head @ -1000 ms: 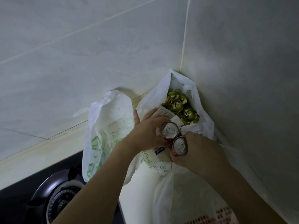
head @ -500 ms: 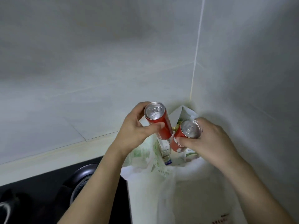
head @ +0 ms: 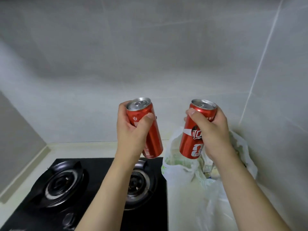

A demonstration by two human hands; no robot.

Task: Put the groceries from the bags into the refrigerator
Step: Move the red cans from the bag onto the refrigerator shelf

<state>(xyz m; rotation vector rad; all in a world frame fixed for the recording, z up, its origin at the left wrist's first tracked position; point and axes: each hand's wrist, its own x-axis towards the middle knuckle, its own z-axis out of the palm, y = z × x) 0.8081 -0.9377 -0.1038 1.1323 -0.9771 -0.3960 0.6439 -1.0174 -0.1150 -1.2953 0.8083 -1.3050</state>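
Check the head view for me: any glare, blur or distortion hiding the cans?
Head view: dim, even light; wide-angle bending of wall lines; mild softness. Both cans stay readable, left can in the left hand, right can in the right hand; only small highlights on lids.

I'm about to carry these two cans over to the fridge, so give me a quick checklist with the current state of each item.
1. Left hand grips the left can firmly: ok.
2. Right hand grips the right can firmly: ok.
3. Both cans clear of the bag: ok.
4. Can tops unopened: ok, both tabs look flat.
5. Stove burners off: ok, no flame visible.
6. Path to the fridge clear: cannot tell, fridge not in view.
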